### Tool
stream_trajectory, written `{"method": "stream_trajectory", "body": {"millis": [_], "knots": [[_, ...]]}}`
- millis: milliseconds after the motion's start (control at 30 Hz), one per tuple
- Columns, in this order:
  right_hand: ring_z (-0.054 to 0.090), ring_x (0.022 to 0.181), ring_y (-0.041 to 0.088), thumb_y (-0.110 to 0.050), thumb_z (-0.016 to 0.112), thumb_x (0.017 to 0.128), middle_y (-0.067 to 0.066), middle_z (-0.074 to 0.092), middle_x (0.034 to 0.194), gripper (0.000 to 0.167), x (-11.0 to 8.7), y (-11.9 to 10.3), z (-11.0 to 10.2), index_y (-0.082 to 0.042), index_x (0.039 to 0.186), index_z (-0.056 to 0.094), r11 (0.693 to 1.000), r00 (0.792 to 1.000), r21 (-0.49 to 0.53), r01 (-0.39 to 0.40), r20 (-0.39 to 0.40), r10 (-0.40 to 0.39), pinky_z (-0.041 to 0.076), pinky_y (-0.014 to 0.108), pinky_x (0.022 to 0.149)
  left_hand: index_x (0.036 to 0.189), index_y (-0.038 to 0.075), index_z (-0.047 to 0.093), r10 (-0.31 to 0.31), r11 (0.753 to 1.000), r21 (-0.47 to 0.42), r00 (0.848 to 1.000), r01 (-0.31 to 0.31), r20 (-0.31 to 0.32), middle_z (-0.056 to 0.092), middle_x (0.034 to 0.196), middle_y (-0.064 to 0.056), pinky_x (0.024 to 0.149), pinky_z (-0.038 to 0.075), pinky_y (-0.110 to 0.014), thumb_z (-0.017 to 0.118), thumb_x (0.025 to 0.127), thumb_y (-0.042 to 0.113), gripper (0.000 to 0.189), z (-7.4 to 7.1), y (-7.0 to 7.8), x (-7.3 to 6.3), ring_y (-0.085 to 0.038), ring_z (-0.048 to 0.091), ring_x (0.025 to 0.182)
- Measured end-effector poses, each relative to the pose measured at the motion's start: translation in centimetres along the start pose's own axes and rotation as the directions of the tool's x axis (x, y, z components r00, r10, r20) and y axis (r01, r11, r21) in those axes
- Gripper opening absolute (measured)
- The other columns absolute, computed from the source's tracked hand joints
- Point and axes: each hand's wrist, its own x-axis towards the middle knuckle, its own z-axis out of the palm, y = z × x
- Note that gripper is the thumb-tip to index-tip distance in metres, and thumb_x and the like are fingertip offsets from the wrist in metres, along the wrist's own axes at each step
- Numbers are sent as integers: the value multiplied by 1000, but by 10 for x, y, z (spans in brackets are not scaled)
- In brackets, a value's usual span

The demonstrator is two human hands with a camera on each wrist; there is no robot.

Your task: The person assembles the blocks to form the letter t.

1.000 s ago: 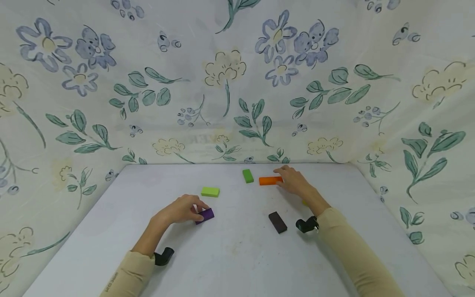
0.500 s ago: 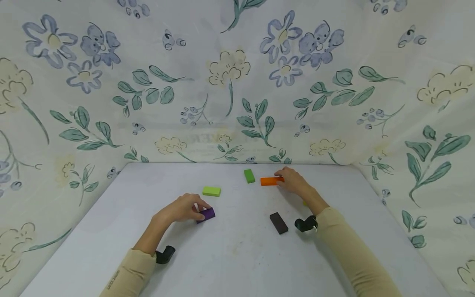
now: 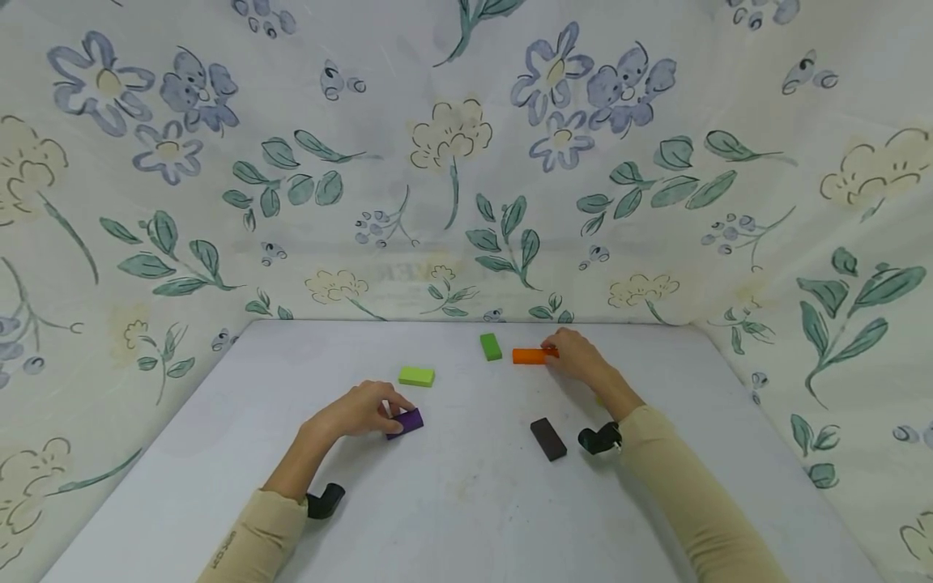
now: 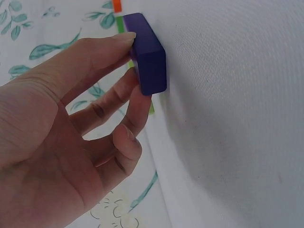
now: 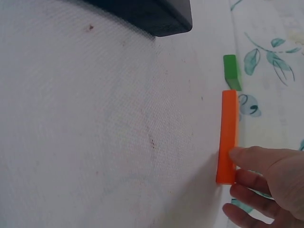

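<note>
My left hand pinches a purple rectangular block between thumb and fingers, on the left part of the white table. In the left wrist view the thumb lies on the block's side and the other fingers curl beneath it. Farther back on the right, my right hand holds the right end of a long orange block. Its thumb rests on the near face, with the fingers behind. A green block lies just left of the orange one, and a lime-green block lies beyond the purple block.
A black block lies right of the table's middle, below the right hand. Part of a yellow block shows beside the right wrist, mostly hidden. A floral cloth rises behind the table and along both sides.
Both hands keep their grips on the purple and orange blocks with hardly any movement. The whole head view has shifted slightly.
</note>
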Motion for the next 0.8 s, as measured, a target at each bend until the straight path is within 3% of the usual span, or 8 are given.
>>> {"method": "stream_trajectory", "body": {"millis": [200, 300, 433, 800], "knots": [[58, 95, 25, -21, 71, 91, 12, 65, 107, 32, -2, 1, -4, -5, 119, 68, 1000, 1000, 9, -20, 21, 20, 53, 39, 89, 114, 14, 74, 10, 1000, -6, 1000, -10, -1, 65, 91, 1, 80, 46, -36, 77, 82, 11, 32, 0, 0, 0, -9, 61, 80], [58, 87, 22, -25, 72, 90, 10, 67, 102, 36, -1, 2, -5, -7, 120, 68, 999, 998, 8, -39, 43, 39, 54, 34, 81, 114, 13, 74, 13, 1000, -14, 1000, -13, 1, 65, 92, 0, 75, 49, -32, 77, 82, 10, 32, 0, 1, 0, -9, 61, 80], [58, 78, 20, -29, 73, 89, 9, 67, 98, 40, -1, 1, -6, -7, 122, 67, 998, 996, 11, -66, 64, 65, 52, 29, 70, 114, 13, 74, 5, 1000, -10, 1000, -5, -3, 65, 92, 1, 77, 47, -34, 77, 82, 11, 32, 0, 1, -1, -9, 61, 80], [59, 68, 17, -37, 70, 90, 9, 69, 96, 49, 0, 0, -4, -8, 129, 62, 996, 992, -7, -87, 86, 87, 48, 26, 60, 114, 13, 74, 0, 1000, -18, 1000, 0, 0, 65, 92, 1, 75, 50, -31, 76, 83, 10, 32, 0, 2, 0, -10, 61, 81]]}}
